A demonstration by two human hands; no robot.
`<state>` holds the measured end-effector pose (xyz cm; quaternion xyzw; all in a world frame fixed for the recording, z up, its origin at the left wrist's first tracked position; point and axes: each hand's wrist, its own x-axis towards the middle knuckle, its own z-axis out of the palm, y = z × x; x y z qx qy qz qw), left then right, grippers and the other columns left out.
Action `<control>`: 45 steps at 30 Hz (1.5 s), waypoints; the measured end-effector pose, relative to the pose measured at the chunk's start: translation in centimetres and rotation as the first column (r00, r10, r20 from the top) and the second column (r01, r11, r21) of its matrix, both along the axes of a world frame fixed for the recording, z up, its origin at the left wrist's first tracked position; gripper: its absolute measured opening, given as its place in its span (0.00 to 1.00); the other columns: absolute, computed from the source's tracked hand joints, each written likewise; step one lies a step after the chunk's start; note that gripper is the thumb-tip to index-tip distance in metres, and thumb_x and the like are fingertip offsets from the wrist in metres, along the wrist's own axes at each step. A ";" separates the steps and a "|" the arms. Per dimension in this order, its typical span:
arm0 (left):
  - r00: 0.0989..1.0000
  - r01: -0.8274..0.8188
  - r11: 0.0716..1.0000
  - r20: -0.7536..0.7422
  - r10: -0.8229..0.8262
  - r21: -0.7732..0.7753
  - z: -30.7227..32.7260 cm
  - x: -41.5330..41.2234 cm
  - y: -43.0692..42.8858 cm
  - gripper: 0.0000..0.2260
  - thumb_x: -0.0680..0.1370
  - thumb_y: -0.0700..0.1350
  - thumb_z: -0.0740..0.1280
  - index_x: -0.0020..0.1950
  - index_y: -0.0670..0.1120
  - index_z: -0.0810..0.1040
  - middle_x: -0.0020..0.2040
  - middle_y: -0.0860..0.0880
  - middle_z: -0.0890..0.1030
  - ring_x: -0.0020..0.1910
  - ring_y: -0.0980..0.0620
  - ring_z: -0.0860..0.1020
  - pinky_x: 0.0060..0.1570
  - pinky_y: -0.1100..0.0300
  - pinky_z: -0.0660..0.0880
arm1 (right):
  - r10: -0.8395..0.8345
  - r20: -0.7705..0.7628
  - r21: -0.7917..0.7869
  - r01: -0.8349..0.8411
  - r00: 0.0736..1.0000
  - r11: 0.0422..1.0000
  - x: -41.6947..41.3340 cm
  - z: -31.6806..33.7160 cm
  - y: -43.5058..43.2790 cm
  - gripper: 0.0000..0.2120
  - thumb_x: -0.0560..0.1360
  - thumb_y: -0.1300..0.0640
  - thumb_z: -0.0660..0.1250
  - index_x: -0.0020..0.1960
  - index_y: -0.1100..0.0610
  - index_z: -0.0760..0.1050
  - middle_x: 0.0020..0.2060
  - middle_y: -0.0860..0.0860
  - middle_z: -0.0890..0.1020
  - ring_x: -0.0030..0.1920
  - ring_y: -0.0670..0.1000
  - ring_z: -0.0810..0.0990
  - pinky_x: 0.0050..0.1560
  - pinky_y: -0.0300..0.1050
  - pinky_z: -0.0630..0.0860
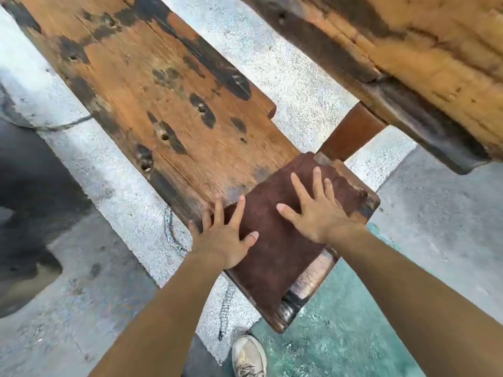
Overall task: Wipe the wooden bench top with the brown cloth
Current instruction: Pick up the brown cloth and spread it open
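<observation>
So both hands, left hand and right hand, lie flat, fingers spread, on the brown cloth; probably so it grips the wooden bench top evenly.

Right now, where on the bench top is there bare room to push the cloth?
The near end of the bench top is crowded: the brown cloth covers it, left hand and right hand flat on it. Beyond the cloth's far edge, the stained planks run bare between both long edges.

Outdoor yard/patio: weathered wood bench on concrete floor w/ painted patch.
</observation>
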<state>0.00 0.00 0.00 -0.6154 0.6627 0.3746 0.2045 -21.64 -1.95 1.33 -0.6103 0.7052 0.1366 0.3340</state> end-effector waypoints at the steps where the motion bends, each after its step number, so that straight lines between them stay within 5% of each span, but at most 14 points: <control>1: 1.000 -0.006 1.000 0.001 0.006 -0.015 0.0 0.0 0.0 0.37 0.84 0.65 0.55 0.82 0.63 0.31 0.83 0.45 0.30 0.83 0.35 0.39 0.78 0.32 0.46 | 0.007 0.011 -0.036 -0.007 1.000 0.999 -0.2 -0.2 -0.5 0.36 0.84 0.33 0.52 0.84 0.40 0.36 0.81 0.51 0.27 0.83 0.60 0.33 0.81 0.65 0.48; 3: 0.999 -0.039 0.993 0.019 0.041 -0.108 -2.6 -0.4 0.0 0.37 0.85 0.56 0.61 0.85 0.57 0.40 0.84 0.41 0.43 0.82 0.33 0.49 0.77 0.34 0.59 | 0.072 -0.002 -0.078 -0.072 0.997 0.994 -0.9 -3.3 -2.3 0.34 0.87 0.46 0.55 0.85 0.44 0.39 0.81 0.51 0.27 0.84 0.60 0.36 0.82 0.65 0.53; 6: 0.995 -0.104 0.966 -0.027 0.101 -0.235 -3.7 -0.8 -0.2 0.34 0.82 0.49 0.68 0.83 0.53 0.53 0.73 0.42 0.63 0.72 0.38 0.67 0.68 0.41 0.71 | 0.206 -0.112 -0.071 -0.215 0.972 0.974 -1.4 -5.2 -4.9 0.41 0.82 0.62 0.61 0.86 0.49 0.40 0.83 0.51 0.32 0.84 0.58 0.40 0.78 0.66 0.62; 10: 0.993 -0.119 0.951 -0.045 0.111 -0.286 -4.4 -2.2 -2.0 0.23 0.79 0.46 0.71 0.72 0.49 0.67 0.57 0.46 0.81 0.61 0.42 0.79 0.65 0.46 0.71 | 0.288 -0.287 -0.148 -0.340 0.914 0.929 -2.6 -5.3 -8.1 0.40 0.78 0.64 0.66 0.85 0.52 0.51 0.82 0.57 0.59 0.77 0.63 0.62 0.71 0.61 0.70; 13: 0.986 -0.158 0.954 -0.100 0.137 -0.255 -4.3 -1.6 -2.3 0.15 0.81 0.45 0.70 0.68 0.46 0.77 0.56 0.44 0.82 0.60 0.41 0.79 0.62 0.49 0.74 | 0.348 -0.366 -0.094 -0.406 0.863 0.909 -2.6 -5.7 -8.0 0.32 0.79 0.61 0.66 0.81 0.53 0.62 0.69 0.59 0.74 0.68 0.64 0.73 0.66 0.57 0.71; 18: 0.946 -0.260 0.937 -0.258 0.198 -0.235 -1.7 1.5 -4.6 0.05 0.80 0.38 0.66 0.50 0.45 0.81 0.48 0.45 0.77 0.48 0.43 0.78 0.45 0.53 0.74 | 0.381 -0.355 -0.063 -0.428 0.854 0.902 -4.0 -3.1 -8.7 0.13 0.78 0.51 0.67 0.62 0.51 0.82 0.63 0.54 0.74 0.69 0.59 0.70 0.69 0.57 0.63; 21: 0.950 -0.255 0.914 -0.259 0.175 -0.317 1.6 4.2 -7.0 0.07 0.79 0.37 0.66 0.49 0.46 0.82 0.47 0.46 0.79 0.47 0.43 0.78 0.48 0.50 0.79 | 0.374 -0.181 -0.065 -0.391 0.910 0.918 -4.0 1.0 -10.4 0.10 0.77 0.50 0.72 0.52 0.55 0.82 0.55 0.55 0.81 0.59 0.60 0.79 0.57 0.51 0.75; 25: 0.977 -0.164 0.900 -0.191 0.092 -0.403 6.2 8.5 -8.7 0.09 0.78 0.39 0.67 0.52 0.50 0.84 0.46 0.48 0.78 0.50 0.43 0.78 0.47 0.51 0.78 | 0.304 -0.013 -0.143 -0.303 0.952 0.942 -2.2 5.4 -11.2 0.10 0.77 0.48 0.74 0.43 0.52 0.78 0.34 0.50 0.83 0.40 0.56 0.82 0.44 0.50 0.77; 30: 0.977 -0.186 0.813 -0.188 0.096 -0.552 18.1 17.0 -9.6 0.09 0.77 0.42 0.71 0.51 0.55 0.87 0.36 0.57 0.69 0.43 0.43 0.76 0.40 0.54 0.71 | 0.350 0.120 -0.308 -0.300 0.929 0.903 4.1 17.1 -13.8 0.15 0.75 0.49 0.77 0.34 0.51 0.77 0.32 0.48 0.83 0.38 0.54 0.81 0.42 0.51 0.74; 33: 0.969 -0.236 0.805 -0.197 0.150 -0.545 24.7 22.9 -8.3 0.06 0.75 0.46 0.69 0.44 0.51 0.87 0.37 0.50 0.78 0.44 0.44 0.80 0.40 0.54 0.73 | 0.315 0.247 -0.282 -0.243 0.916 0.928 9.1 23.6 -14.1 0.18 0.75 0.47 0.78 0.33 0.53 0.75 0.28 0.47 0.82 0.31 0.53 0.79 0.39 0.52 0.75; 38: 0.897 -0.443 0.739 -0.240 0.372 -0.508 35.8 35.3 -2.0 0.06 0.73 0.39 0.76 0.40 0.51 0.87 0.37 0.50 0.84 0.39 0.53 0.79 0.41 0.59 0.73 | 0.419 0.522 -0.264 -0.326 0.743 0.908 20.9 34.1 -14.0 0.19 0.74 0.45 0.77 0.35 0.56 0.75 0.27 0.47 0.69 0.29 0.47 0.67 0.32 0.38 0.62; 40: 0.890 -0.456 0.748 -0.217 0.402 -0.483 37.3 37.9 -0.9 0.12 0.73 0.40 0.77 0.34 0.55 0.83 0.33 0.53 0.82 0.35 0.56 0.78 0.36 0.66 0.72 | 0.431 0.567 -0.201 -0.390 0.702 0.899 23.1 36.3 -13.4 0.18 0.77 0.50 0.75 0.33 0.57 0.76 0.28 0.48 0.68 0.29 0.47 0.66 0.33 0.37 0.61; 45: 0.741 -0.621 0.530 -0.213 0.637 -0.578 48.0 56.7 9.0 0.15 0.71 0.39 0.78 0.31 0.56 0.82 0.27 0.59 0.80 0.31 0.65 0.78 0.34 0.69 0.73 | 0.608 0.586 -0.262 -0.586 0.535 0.767 44.8 45.7 -11.1 0.13 0.77 0.48 0.76 0.41 0.57 0.86 0.32 0.52 0.79 0.33 0.48 0.71 0.36 0.42 0.65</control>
